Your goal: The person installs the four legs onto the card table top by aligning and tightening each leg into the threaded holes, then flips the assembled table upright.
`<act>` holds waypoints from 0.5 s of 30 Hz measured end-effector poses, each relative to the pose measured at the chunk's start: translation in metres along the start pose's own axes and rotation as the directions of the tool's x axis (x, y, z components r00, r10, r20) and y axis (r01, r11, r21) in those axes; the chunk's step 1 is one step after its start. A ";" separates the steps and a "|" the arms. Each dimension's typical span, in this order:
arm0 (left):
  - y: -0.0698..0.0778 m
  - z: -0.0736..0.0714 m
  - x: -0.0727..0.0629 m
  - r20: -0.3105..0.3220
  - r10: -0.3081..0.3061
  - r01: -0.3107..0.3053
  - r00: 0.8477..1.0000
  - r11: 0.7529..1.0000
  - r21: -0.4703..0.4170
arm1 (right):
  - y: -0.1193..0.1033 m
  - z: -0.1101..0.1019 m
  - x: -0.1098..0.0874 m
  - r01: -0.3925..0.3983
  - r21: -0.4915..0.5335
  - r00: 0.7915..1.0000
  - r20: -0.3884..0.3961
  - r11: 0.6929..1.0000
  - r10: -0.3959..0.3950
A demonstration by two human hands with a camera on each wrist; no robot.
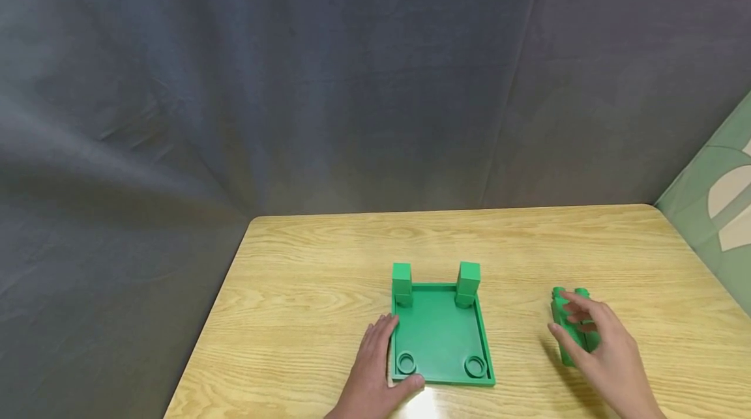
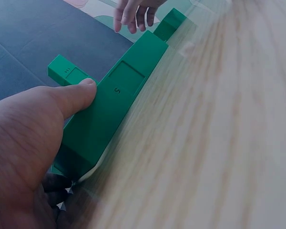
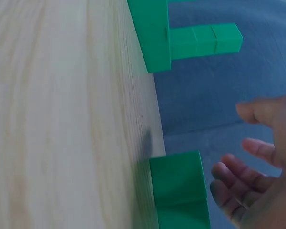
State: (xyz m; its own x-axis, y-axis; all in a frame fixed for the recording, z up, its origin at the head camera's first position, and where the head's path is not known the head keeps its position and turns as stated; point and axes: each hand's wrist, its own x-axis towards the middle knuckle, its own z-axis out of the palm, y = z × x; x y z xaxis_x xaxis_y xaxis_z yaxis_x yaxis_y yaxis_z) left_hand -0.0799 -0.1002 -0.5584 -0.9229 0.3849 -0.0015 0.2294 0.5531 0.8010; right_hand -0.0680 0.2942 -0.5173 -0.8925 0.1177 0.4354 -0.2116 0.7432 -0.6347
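A square green tray point(image 1: 439, 334) lies on the wooden table, with a post at each far corner, the left post point(image 1: 401, 283) and the right post point(image 1: 469, 283), and round sockets point(image 1: 475, 366) at the near corners. My left hand point(image 1: 375, 367) holds its near left corner, fingers along the left side and thumb on the front wall, where the left wrist view shows a thumb point(image 2: 81, 98). To the right, my right hand point(image 1: 610, 347) hovers with loosely bent fingers over green block pieces point(image 1: 564, 337) with pegs. Those fingers point(image 3: 248, 176) stand apart from the blocks.
The wooden table point(image 1: 305, 275) runs out on both sides of the tray. Behind it hangs a dark grey curtain point(image 1: 375, 80). A green patterned cloth point(image 1: 727, 210) borders the table's right side.
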 end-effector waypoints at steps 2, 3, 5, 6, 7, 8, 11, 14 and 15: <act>0.000 0.000 0.000 -0.001 0.001 -0.001 1.000 1.000 0.002 | 0.006 -0.002 -0.003 0.028 -0.005 1.000 0.013 1.000 -0.028; 0.000 0.000 0.000 0.001 -0.001 0.001 1.000 1.000 0.003 | 0.010 -0.003 -0.005 0.043 -0.011 0.999 0.024 0.999 -0.043; 0.001 -0.001 0.000 0.003 -0.006 0.006 1.000 1.000 0.000 | 0.017 -0.005 -0.010 0.058 -0.019 0.997 0.056 0.998 -0.057; 0.001 -0.001 0.000 0.005 -0.009 0.009 1.000 1.000 -0.002 | 0.019 -0.006 -0.012 0.060 -0.016 0.995 0.078 0.998 -0.058; 0.001 -0.001 -0.001 0.007 -0.013 0.013 1.000 1.000 -0.003 | 0.022 -0.008 -0.014 0.058 -0.011 0.993 0.101 0.998 -0.056; 0.001 -0.001 -0.001 0.008 -0.014 0.014 1.000 1.000 -0.004 | 0.024 -0.009 -0.016 0.057 -0.006 0.991 0.124 0.998 -0.056; 0.002 -0.001 -0.001 0.004 -0.011 0.011 1.000 1.000 -0.001 | 0.031 -0.011 -0.018 0.054 0.003 0.984 0.172 0.999 -0.054; 0.001 -0.001 -0.001 -0.001 0.002 -0.002 1.000 1.000 0.003 | 0.036 -0.012 -0.018 0.071 -0.018 0.983 0.172 0.997 -0.067; 0.001 -0.001 -0.001 -0.002 0.006 -0.006 1.000 1.000 0.003 | 0.038 -0.013 -0.018 0.075 -0.028 0.984 0.166 0.997 -0.070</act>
State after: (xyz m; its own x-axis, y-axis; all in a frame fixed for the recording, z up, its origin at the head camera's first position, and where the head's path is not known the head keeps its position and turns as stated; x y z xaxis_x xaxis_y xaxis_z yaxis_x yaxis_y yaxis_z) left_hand -0.0791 -0.1007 -0.5567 -0.9220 0.3872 0.0044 0.2360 0.5530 0.7990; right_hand -0.0547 0.3282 -0.5410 -0.9295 -0.0455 0.3661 -0.2669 0.7681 -0.5821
